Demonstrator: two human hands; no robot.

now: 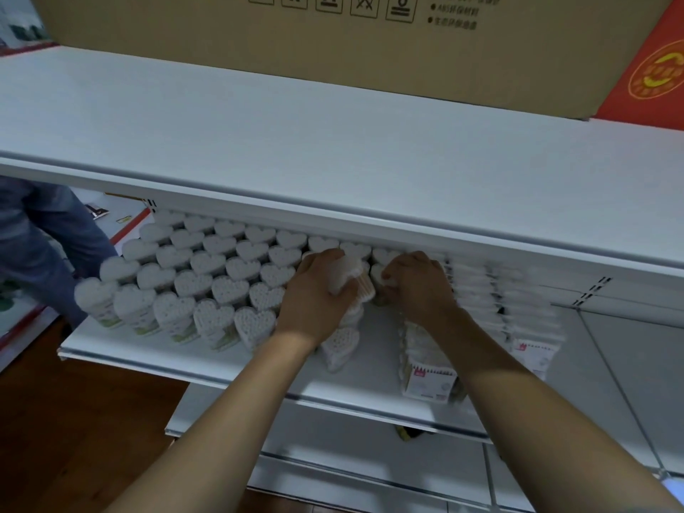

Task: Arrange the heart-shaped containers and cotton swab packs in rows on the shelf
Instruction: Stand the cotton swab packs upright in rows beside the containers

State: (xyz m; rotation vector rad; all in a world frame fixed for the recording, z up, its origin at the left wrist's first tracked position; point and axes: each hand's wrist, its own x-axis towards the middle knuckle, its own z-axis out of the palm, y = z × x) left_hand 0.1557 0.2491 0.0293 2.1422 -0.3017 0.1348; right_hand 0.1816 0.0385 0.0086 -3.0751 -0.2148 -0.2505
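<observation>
Left hand (318,286) grips a heart container (346,274); right hand (418,286) curls round another (378,272). We should seat both upright, flush with neighbouring rows (207,283).

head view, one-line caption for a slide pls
Both hands slot heart-shaped containers into rows beside cotton swab packs.

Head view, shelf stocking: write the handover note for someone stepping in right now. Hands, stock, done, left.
Left hand grips a tilted heart-shaped container at the right end of the heart block.
Right hand is curled at a heart container beside it; grip partly hidden.
Done: heart rows fill the left of the middle shelf; cotton swab packs stand in files on the right.
Left: seat the held container, straighten the loose front heart, close the gap between hearts and packs.
</observation>
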